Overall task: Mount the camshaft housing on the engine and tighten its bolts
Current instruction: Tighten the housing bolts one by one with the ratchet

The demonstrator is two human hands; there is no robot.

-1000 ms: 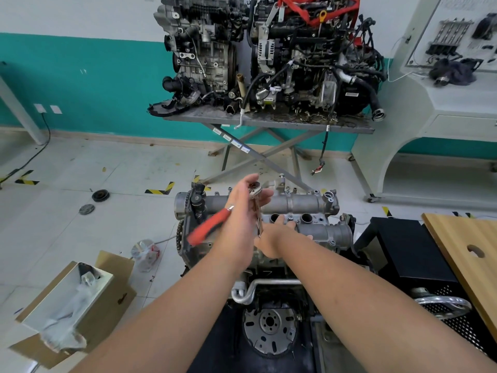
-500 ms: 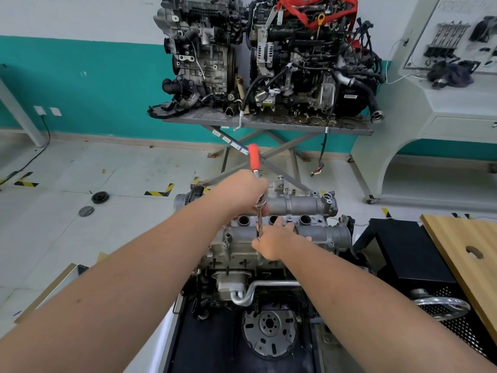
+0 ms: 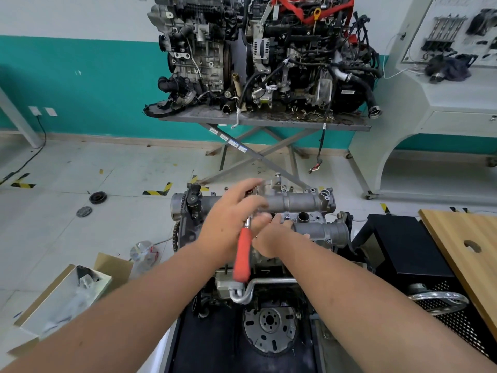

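Observation:
The grey camshaft housing [image 3: 301,203] sits on top of the engine [image 3: 269,327] in front of me. A ratchet wrench [image 3: 242,254] with a red handle stands over the housing's middle, its handle pointing back toward me. My left hand [image 3: 228,222], blurred, covers and grips the ratchet's head. My right hand [image 3: 271,238] is just to the right of it, fingers curled round the extension shaft below the ratchet, down at the housing. The bolt and socket are hidden under my hands.
Two other engines stand on a scissor lift table [image 3: 263,119] against the wall. An open cardboard box [image 3: 64,292] and a plastic bottle [image 3: 142,251] lie on the floor to the left. A black cabinet [image 3: 403,246] and a wooden board [image 3: 468,251] are on the right.
The ratchet's red handle has swung round: it pointed left, then away from me, and now points toward me. My right hand has stayed on the shaft.

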